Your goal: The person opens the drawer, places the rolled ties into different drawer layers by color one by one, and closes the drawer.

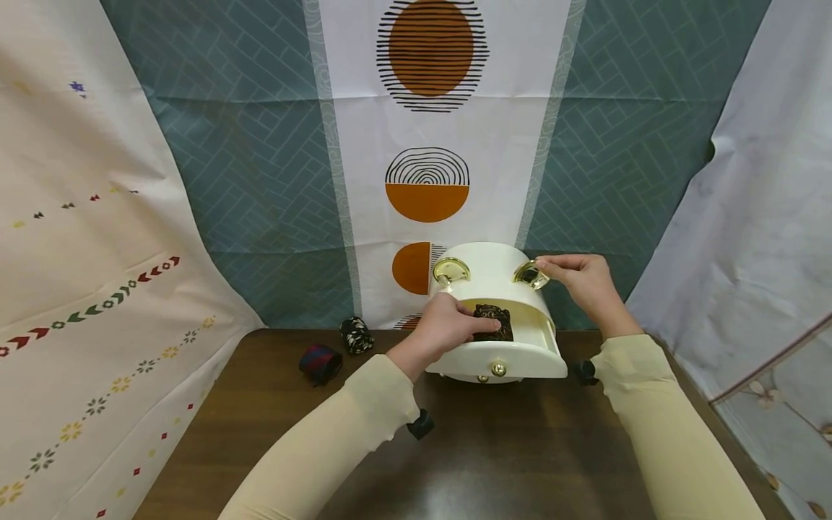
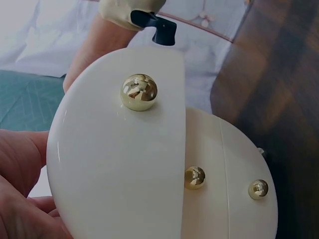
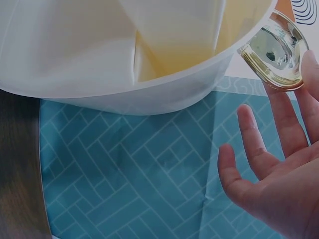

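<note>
Near the front of the clock-shaped drawer box [image 1: 490,253], the left wrist view shows three gold knobs [image 2: 139,92], the head view two. Inside its pulled-out drawer [image 1: 536,361], the left hand [image 1: 445,326] lays its thumb on a rolled necktie [image 1: 495,311], grip unclear; behind, the right hand [image 1: 583,280] pinches its right bell [image 1: 523,275].

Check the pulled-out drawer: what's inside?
A dark, gold-patterned roll is visible in the pulled-out drawer, with the left hand's thumb across it. That hand covers part of the roll and the drawer's left side; anything beneath the hand or roll can't be seen.
</note>
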A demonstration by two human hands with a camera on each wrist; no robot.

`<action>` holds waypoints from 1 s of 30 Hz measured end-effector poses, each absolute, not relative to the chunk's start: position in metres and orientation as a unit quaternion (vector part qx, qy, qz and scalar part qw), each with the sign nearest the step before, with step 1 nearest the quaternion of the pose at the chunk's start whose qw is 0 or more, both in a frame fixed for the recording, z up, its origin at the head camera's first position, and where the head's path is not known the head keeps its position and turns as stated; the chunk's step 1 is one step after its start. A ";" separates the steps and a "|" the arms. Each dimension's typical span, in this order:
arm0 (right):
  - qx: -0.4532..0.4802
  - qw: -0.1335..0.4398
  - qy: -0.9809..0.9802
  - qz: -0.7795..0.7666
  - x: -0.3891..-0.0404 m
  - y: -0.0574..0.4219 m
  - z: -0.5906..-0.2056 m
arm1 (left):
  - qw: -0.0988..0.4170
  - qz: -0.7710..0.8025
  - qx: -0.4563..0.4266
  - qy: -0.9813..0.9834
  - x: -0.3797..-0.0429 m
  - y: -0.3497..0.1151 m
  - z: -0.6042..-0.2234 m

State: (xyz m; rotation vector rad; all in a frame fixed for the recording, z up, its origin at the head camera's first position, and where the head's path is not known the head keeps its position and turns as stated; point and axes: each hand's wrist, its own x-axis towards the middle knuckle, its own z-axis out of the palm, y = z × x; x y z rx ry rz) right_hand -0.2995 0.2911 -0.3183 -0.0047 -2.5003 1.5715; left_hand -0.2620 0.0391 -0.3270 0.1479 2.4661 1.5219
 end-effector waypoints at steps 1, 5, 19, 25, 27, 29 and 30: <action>-0.002 0.093 -0.844 0.529 -0.299 0.291 -0.318 | 0.119 0.520 0.050 0.844 -0.262 0.039 -0.327; -0.004 0.093 -0.849 0.520 -0.299 0.292 -0.318 | 0.113 0.518 0.059 0.846 -0.263 0.038 -0.328; -0.002 0.092 -0.855 0.510 -0.299 0.293 -0.319 | 0.124 0.543 0.058 0.828 -0.266 0.030 -0.332; -0.002 0.097 -0.857 0.506 -0.299 0.293 -0.318 | 0.123 0.538 0.061 0.832 -0.263 0.025 -0.328; -0.001 0.096 -0.857 0.506 -0.300 0.292 -0.318 | 0.123 0.526 0.070 0.839 -0.262 0.023 -0.326; 0.000 0.095 -0.856 0.508 -0.300 0.292 -0.318 | 0.121 0.516 0.080 0.844 -0.261 0.020 -0.325; 0.000 0.094 -0.856 0.509 -0.300 0.292 -0.318 | 0.117 0.516 0.084 0.844 -0.260 0.018 -0.324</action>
